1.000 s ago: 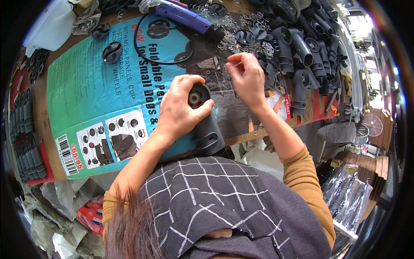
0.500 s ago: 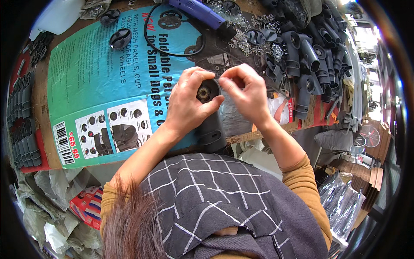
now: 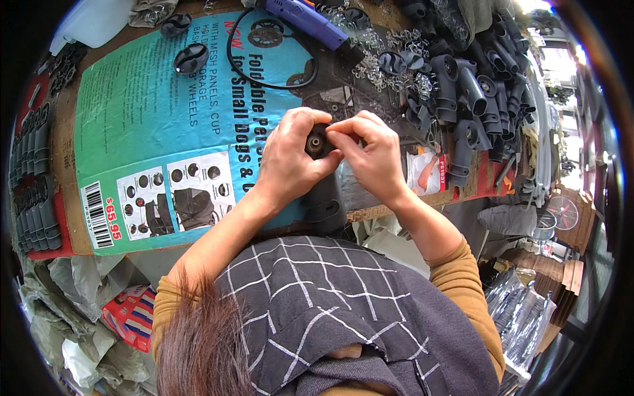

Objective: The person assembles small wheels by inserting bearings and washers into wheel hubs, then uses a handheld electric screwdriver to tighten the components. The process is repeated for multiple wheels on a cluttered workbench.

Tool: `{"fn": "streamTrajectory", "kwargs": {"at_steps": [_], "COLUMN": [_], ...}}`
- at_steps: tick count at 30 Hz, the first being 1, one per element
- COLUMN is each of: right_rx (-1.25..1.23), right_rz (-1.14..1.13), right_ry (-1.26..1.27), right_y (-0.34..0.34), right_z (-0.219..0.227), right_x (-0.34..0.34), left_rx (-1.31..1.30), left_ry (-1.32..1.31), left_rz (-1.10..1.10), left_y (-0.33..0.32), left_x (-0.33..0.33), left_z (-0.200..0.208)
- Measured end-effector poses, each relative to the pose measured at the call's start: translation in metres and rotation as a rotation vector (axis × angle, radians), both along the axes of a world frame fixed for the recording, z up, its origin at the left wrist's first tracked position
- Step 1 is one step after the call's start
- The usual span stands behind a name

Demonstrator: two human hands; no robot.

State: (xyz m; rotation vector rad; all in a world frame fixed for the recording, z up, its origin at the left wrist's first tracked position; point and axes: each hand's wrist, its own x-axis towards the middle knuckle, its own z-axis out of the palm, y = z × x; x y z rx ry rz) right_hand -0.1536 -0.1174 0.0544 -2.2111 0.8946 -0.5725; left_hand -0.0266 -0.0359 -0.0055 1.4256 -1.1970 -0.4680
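Observation:
My left hand (image 3: 288, 158) wraps its fingers and thumb around the round end of a dark grey plastic tube fitting (image 3: 325, 206). The fitting's wider end points toward my body, at the cardboard's near edge. In its round end a ring-shaped centre (image 3: 316, 143) faces up. My right hand (image 3: 371, 155) is closed in a pinch, thumb and forefinger at the right rim of that round end. Anything between those fingertips is hidden or too small to name. Under my hands lies a printed green-blue cardboard sheet (image 3: 145, 105).
A purple power tool (image 3: 307, 23) with a looped black cord lies at the back. Small metal pieces (image 3: 389, 56) are heaped beside it. Similar dark fittings (image 3: 470, 92) pile up at right; grey parts (image 3: 34, 148) stand in rows at left. Two black round knobs (image 3: 191, 59) rest on the cardboard.
My right hand has moved slightly left and down, its fingertips now reaching over the fitting's rim. My left hand keeps its hold. The whole view has shifted a little.

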Motion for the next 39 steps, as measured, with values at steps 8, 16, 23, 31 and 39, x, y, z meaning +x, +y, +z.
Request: {"fn": "streamTrajectory", "kwargs": {"at_steps": [8, 16, 23, 31, 39], "right_rx": [-0.573, -0.89, -0.81, -0.608, -0.59], "right_rz": [-0.16, -0.223, -0.243, -0.136, -0.286], "right_ry": [0.134, 0.531, 0.369, 0.337, 0.396], "right_y": [-0.092, -0.183, -0.18, -0.176, -0.211], "right_z": [-0.009, -0.035, -0.028, -0.031, -0.029], "right_x": [-0.029, -0.06, -0.048, -0.017, -0.012], "left_rx": [-0.004, 0.018, 0.073, 0.115, 0.157], "left_ry": [-0.044, -0.163, -0.01, 0.004, 0.038], "left_rz": [-0.03, -0.004, -0.057, -0.1, -0.068], "left_y": [0.001, 0.003, -0.001, -0.003, -0.005], "left_x": [0.002, 0.001, 0.001, 0.008, 0.002], "left_z": [0.002, 0.005, 0.008, 0.01, 0.017]}}
